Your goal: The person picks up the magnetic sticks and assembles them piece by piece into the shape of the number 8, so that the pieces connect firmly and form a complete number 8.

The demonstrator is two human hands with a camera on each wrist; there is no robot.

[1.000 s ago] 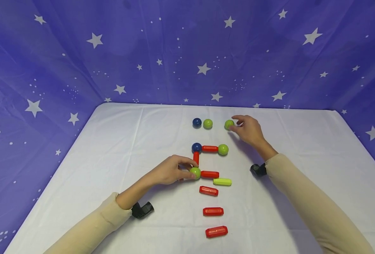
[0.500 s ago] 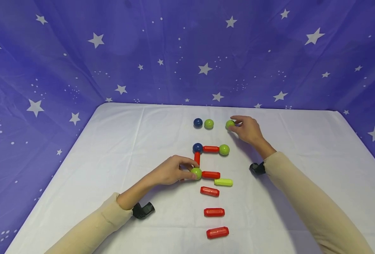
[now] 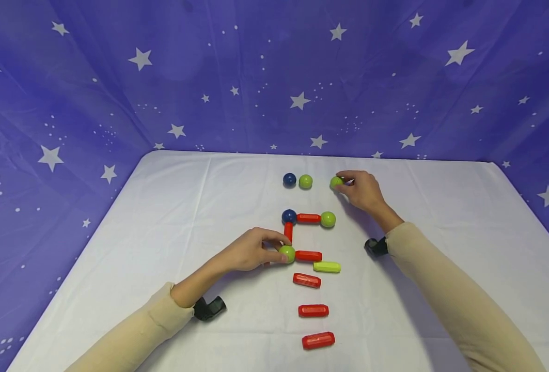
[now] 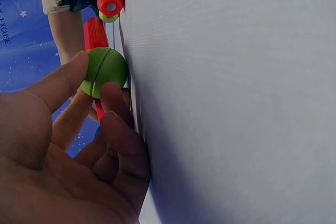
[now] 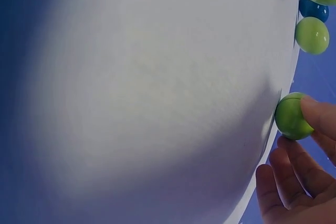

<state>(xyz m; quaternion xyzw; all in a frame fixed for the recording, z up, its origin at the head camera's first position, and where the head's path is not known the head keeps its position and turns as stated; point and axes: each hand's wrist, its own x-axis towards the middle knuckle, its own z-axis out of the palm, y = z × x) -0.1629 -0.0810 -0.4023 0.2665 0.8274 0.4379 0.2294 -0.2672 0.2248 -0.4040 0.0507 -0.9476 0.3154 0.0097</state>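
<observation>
My left hand (image 3: 251, 250) pinches a green ball (image 4: 106, 69) between thumb and fingers at the near corner of a joined shape. From that ball one red rod (image 3: 309, 256) runs right and another red rod (image 3: 288, 232) runs away to a dark blue ball (image 3: 289, 217). A further red rod (image 3: 309, 218) links the blue ball to a green ball (image 3: 328, 219) on its right. Farther back, my right hand (image 3: 361, 190) pinches a separate green ball (image 5: 294, 116) by its sides, low at the tablecloth.
Left of the right hand lie a loose blue ball (image 3: 289, 180) and a green ball (image 3: 305, 181). A yellow-green rod (image 3: 327, 267) touches the near red rod. Several loose red rods (image 3: 313, 310) lie nearer on the white tablecloth (image 3: 172, 206). A starry purple curtain (image 3: 255, 119) stands behind.
The right index finger has come down slightly onto the green ball. The left hand and the joined balls and rods stay put; the whole view shifted a little.
</observation>
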